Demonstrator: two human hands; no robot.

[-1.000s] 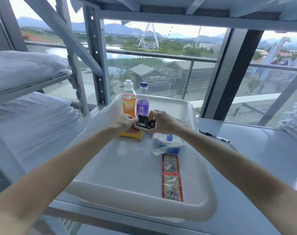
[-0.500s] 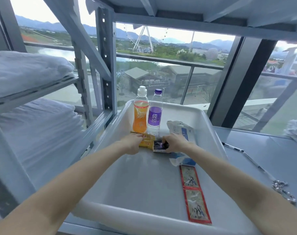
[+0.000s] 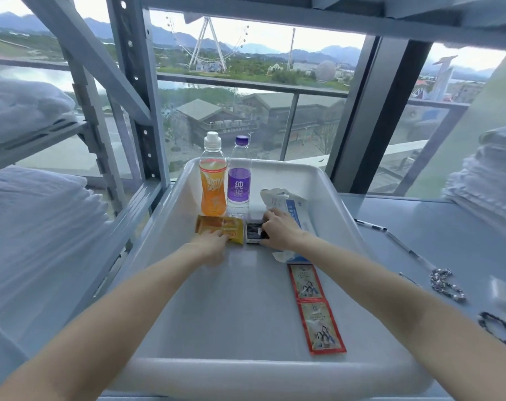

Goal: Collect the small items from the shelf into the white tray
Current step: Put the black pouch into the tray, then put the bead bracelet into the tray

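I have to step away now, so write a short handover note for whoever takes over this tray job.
Left hand: resting on the yellow packet on the white tray floor.
Right hand: on the small black box beside it; grip unclear.
Done: orange bottle, purple bottle, white-blue pack, red sachets in tray.
Left: pens and beaded bracelets on the shelf, right of tray.
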